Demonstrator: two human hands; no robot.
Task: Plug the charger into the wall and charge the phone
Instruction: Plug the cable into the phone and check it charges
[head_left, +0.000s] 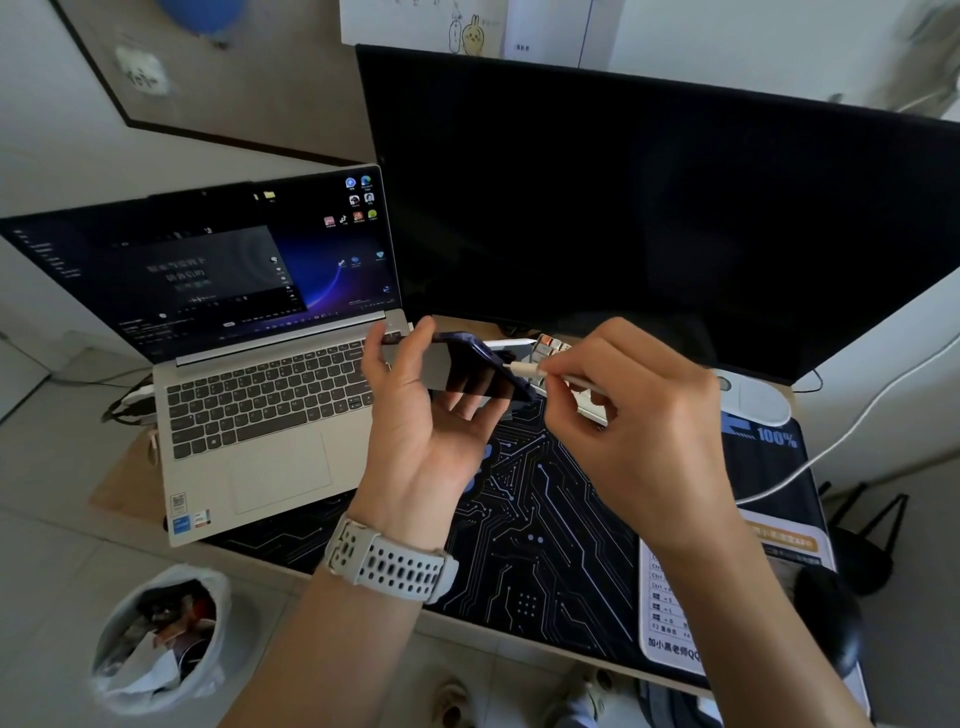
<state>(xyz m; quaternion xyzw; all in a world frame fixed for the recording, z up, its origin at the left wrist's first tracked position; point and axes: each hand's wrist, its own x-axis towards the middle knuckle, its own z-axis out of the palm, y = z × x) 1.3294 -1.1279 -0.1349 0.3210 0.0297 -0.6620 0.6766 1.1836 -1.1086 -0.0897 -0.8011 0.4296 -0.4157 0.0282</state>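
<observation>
Your left hand (415, 415) grips the phone (467, 364); your right hand (639, 415) pinches the white connector (524, 370) at its port. Wall plug unseen; seating remains.

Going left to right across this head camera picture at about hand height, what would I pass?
Laptop → left hand holding the phone → white cable plug at the phone's end → right hand pinching that plug → white cable trailing off to the right.
</observation>
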